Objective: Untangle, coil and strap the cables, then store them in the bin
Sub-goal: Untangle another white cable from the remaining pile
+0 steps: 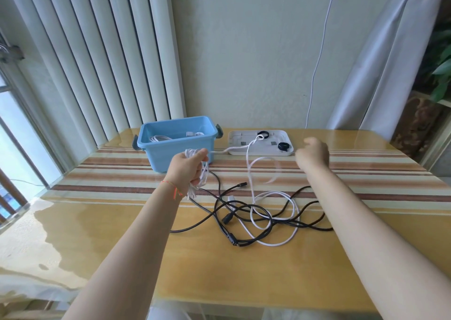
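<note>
My left hand [186, 167] grips a coil of white cable [204, 173] just in front of the blue bin [180, 154]. From the coil the loose white cable [294, 209] arcs up over the tray, drops to the table and runs through a tangle of black cables [220, 216] at the table's middle. My right hand [313, 152] is raised to the right of the tray, blurred, fingers curled; I see no cable in it. A coiled white cable [159, 138] lies inside the bin.
A white tray [235, 137] behind the tangle holds two black straps [263, 134] [283, 146]. A white cord [317, 63] hangs down the wall from an outlet. Vertical blinds stand at the left and a curtain at the right. The wooden table carries a striped runner.
</note>
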A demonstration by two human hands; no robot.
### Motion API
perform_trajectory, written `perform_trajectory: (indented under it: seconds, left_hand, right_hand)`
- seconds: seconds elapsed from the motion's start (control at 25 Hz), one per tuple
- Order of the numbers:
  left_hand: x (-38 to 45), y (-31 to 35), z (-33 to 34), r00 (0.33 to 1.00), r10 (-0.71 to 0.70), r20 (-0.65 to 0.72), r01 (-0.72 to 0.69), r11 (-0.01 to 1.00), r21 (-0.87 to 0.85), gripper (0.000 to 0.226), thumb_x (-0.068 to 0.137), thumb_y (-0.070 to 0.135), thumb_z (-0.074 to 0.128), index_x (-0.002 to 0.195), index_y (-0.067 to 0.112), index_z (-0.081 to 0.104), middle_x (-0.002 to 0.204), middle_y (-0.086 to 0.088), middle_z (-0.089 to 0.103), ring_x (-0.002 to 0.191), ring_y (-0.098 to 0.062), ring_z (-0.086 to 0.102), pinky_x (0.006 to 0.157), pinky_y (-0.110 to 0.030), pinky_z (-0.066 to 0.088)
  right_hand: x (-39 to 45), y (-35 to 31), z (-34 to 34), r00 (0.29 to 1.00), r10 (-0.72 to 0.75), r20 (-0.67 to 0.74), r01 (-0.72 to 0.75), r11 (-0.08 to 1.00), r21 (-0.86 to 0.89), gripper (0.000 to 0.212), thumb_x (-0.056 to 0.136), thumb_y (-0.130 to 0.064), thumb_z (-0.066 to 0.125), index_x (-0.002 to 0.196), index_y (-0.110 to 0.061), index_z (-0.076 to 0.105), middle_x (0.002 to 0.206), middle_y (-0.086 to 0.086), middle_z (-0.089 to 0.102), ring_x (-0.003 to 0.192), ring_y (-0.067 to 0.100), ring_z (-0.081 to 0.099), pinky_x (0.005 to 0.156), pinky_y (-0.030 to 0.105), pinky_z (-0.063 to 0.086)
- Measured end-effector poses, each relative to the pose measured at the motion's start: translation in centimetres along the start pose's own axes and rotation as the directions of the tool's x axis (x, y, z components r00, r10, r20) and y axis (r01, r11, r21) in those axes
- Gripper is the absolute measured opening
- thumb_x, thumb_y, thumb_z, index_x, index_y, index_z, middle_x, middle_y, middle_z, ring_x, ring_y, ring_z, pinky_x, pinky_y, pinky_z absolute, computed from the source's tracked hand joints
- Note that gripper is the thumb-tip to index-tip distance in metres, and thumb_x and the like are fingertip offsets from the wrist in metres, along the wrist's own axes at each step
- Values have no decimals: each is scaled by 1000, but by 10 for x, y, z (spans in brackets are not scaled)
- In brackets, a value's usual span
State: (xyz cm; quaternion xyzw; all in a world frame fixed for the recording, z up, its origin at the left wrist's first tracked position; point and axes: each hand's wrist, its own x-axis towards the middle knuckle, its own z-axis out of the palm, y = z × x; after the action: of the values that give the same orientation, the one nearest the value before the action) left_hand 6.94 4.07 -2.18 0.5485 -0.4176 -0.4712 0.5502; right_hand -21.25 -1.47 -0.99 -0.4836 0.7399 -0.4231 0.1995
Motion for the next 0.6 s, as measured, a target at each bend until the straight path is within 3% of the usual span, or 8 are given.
perform_trajectory:
  seconds: [0.04, 0.12, 0.2, 0.28, 0.4, 0.6]
  left_hand:
    - [-2, 2, 9, 998, -9, 56, 6, 998, 60, 28, 97, 24, 61, 75, 8, 60, 43, 6, 35, 37, -10, 29, 38, -20, 27]
    - [-7, 7, 27, 987, -27, 161, 7, 992, 123, 31, 97, 26, 61, 71, 11, 61, 48, 4, 35, 38, -11, 28, 38, -19, 27]
    - [-11, 13, 40, 975, -18, 223, -3, 996, 94, 35, 98, 26, 60, 66, 12, 58, 52, 2, 29, 40, -12, 23, 38, -18, 23]
    - [-14, 17, 48, 974, -1, 229, -11, 999, 50, 40, 99, 25, 57, 62, 14, 50, 54, 1, 24, 42, -12, 19, 41, -18, 20]
    - [-18, 12, 49, 975, 8, 222, -2, 1000, -27, 49, 101, 22, 53, 55, 20, 39, 50, 3, 24, 41, -11, 19, 40, -19, 20]
    - [-13, 4, 38, 999, -13, 50, 17, 997, -82, 36, 101, 23, 54, 66, 15, 47, 44, 7, 31, 38, -9, 25, 40, -18, 23]
  right_hand:
    - [-12, -14, 3, 990, -133, 51, 132, 991, 6, 41, 86, 1, 47, 122, -11, 66, 128, 9, 62, 109, 26, 61, 87, 26, 47]
    - [-42, -42, 10, 904, -371, 210, 342, 925, 162, 33, 90, -6, 48, 113, -16, 70, 116, -1, 67, 94, 14, 61, 73, 18, 45]
    - [-65, -57, 23, 783, -497, 375, 414, 866, 282, 22, 96, -20, 52, 112, -20, 67, 109, -7, 67, 95, 8, 60, 77, 17, 46]
    - [-75, -58, 37, 728, -515, 453, 416, 857, 304, 21, 97, -36, 53, 109, -24, 63, 100, -4, 68, 89, 11, 63, 80, 30, 52]
    - [-76, -56, 46, 749, -485, 451, 402, 874, 272, 32, 94, -51, 53, 102, -21, 59, 86, -1, 66, 76, 14, 61, 72, 34, 51]
    - [-72, -51, 41, 759, -487, 433, 538, 843, 6, 42, 98, -45, 47, 71, -12, 51, 68, 3, 55, 61, 18, 49, 62, 32, 39]
